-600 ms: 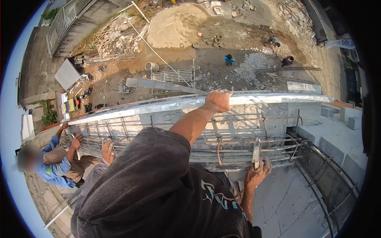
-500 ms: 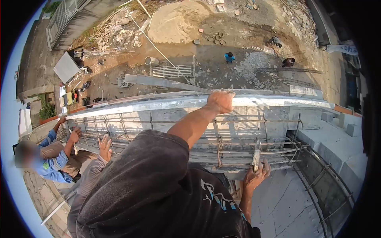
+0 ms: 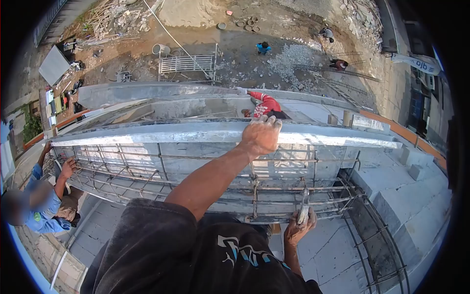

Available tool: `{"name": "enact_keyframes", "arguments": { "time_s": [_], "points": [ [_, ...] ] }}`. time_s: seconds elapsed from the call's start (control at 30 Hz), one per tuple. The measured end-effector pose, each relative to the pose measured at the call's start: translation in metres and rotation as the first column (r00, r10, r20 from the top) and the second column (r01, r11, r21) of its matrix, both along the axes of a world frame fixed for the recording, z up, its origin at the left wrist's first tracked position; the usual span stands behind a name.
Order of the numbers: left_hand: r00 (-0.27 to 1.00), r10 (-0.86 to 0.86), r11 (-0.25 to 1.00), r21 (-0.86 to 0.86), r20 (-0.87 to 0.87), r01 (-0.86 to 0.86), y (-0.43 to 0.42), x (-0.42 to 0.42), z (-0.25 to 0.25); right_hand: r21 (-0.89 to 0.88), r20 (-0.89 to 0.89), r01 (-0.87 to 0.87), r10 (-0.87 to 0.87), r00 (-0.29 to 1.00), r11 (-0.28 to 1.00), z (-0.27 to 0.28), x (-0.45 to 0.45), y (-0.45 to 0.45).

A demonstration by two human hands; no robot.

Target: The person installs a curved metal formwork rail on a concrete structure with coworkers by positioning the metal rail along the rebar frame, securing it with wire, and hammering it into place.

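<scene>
My left hand [image 3: 262, 134] is closed over the top edge of a long, pale, shiny-faced beam [image 3: 196, 137] that runs across the view. Lower right, my right hand [image 3: 299, 228] holds a narrow, worn hand tool [image 3: 304, 208] upright, its upper end beside the rebar. Below the beam, a cage of rebar [image 3: 284, 188] lies along a grey concrete channel. At the far left, a co-worker in a blue shirt [image 3: 46, 208] has one hand at the beam's left end and the other near the rebar.
Beyond the beam, a person in red [image 3: 267, 105] is bent low. Grey blocks [image 3: 416, 196] and curved rebar [image 3: 362, 245] stand at the right. Far below lie a white metal frame [image 3: 186, 63], rubble [image 3: 291, 61], buckets [image 3: 248, 24] and several people.
The view has shifted, showing more beyond the beam, including the person in red. A grey-sleeved hand near the left rebar is gone from sight. Both my hands keep their hold.
</scene>
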State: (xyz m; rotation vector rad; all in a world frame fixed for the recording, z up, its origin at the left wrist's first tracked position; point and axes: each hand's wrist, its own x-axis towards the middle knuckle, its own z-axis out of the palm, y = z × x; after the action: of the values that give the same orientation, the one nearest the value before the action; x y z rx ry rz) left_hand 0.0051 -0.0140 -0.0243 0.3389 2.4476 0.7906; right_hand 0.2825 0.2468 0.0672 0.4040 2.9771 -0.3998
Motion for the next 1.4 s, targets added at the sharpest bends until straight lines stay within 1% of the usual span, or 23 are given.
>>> {"name": "enact_keyframes", "arguments": {
  "time_s": [0.1,0.2,0.3,0.4,0.5,0.7,0.73,0.8,0.9,1.0,1.1,1.2,1.3,1.4],
  "points": [
    [0.994,0.023,1.000,-0.017,-0.110,-0.025,0.001,0.005,-0.007,0.021,-0.010,-0.039,0.039,0.999,0.999,-0.005,0.003,0.004],
    [0.993,0.033,0.999,0.003,-0.114,-0.033,0.000,0.004,-0.009,0.009,0.010,0.000,0.000,1.000,1.000,-0.006,0.006,0.005],
    [0.998,0.005,1.000,-0.001,-0.070,-0.005,0.000,0.002,-0.006,0.039,0.045,0.014,-0.016,0.999,0.999,-0.005,0.006,0.005],
    [0.986,0.036,0.999,0.030,-0.161,-0.031,0.000,0.006,-0.011,0.079,0.035,-0.049,0.047,0.998,0.996,-0.005,0.005,0.006],
    [0.995,0.038,0.999,0.029,-0.088,-0.036,0.000,0.005,-0.009,0.083,0.011,-0.064,0.063,0.998,0.994,-0.006,0.006,0.006],
    [1.000,0.013,1.000,0.025,-0.001,-0.013,-0.002,-0.001,0.004,0.067,-0.037,-0.089,0.092,0.995,0.994,-0.008,0.006,0.007],
    [1.000,0.013,1.000,0.023,-0.012,-0.012,-0.003,-0.001,0.004,0.057,-0.040,-0.081,0.083,0.996,0.995,-0.008,0.006,0.007],
    [1.000,0.014,1.000,0.021,-0.028,-0.013,-0.002,0.002,0.000,0.014,-0.017,-0.010,0.010,1.000,1.000,-0.008,0.006,0.005],
    [0.999,0.017,1.000,0.010,-0.050,-0.016,-0.001,0.004,-0.004,0.042,-0.017,-0.048,0.049,0.999,0.998,-0.007,0.007,0.006],
    [1.000,0.011,1.000,-0.003,-0.026,-0.011,-0.002,0.002,0.000,0.084,-0.014,-0.060,0.062,0.998,0.995,-0.007,0.005,0.005],
    [1.000,0.016,1.000,0.010,-0.015,-0.015,-0.002,0.002,0.001,0.082,-0.040,-0.069,0.073,0.997,0.994,-0.009,0.007,0.007],
    [0.998,0.012,1.000,0.003,-0.062,-0.011,-0.002,0.004,-0.003,0.070,-0.022,-0.045,0.047,0.999,0.997,-0.007,0.006,0.005],
    [0.999,0.013,1.000,0.009,-0.049,-0.012,-0.001,0.004,-0.004,0.070,-0.042,-0.057,0.060,0.997,0.996,-0.008,0.006,0.005],
    [0.994,0.018,1.000,-0.008,-0.107,-0.019,0.000,0.006,-0.006,0.075,-0.003,-0.071,0.071,0.997,0.995,-0.003,0.002,0.003]
  ]
}}
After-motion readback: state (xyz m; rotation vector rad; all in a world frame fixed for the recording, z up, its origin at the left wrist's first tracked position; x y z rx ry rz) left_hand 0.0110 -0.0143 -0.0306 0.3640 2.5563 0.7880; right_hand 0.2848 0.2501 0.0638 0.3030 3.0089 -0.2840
